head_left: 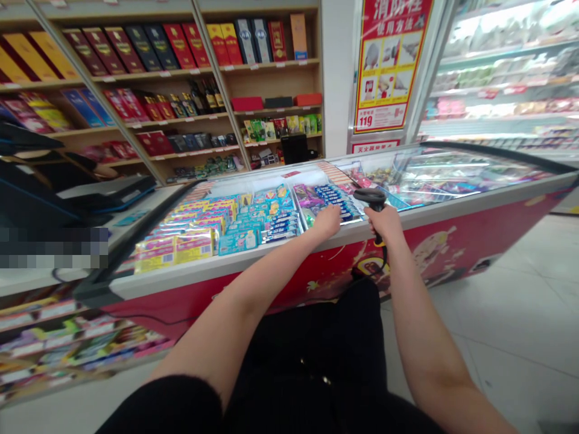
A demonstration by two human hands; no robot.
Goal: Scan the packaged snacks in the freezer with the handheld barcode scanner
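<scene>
A black handheld scanner (370, 196) is upright in my right hand (384, 222), whose fingers wrap round its handle above the front rim of the freezer (266, 259). My left hand (329, 221) is closed over the same rim, beside blue-and-white wrapped packs (339, 199); what its fingers hold, if anything, is hidden. Purple packs (306, 196) lie just behind it. Farther left in the freezer are teal packs (239, 240) and yellow-and-pink packs (194, 244).
At the left, a counter (167, 196) bears black equipment, with a person's arm behind it. Shelves of boxes (266, 63) line the back wall. A glass-fronted cooler (502, 78) is at the right. The scanner's cable hangs before the freezer.
</scene>
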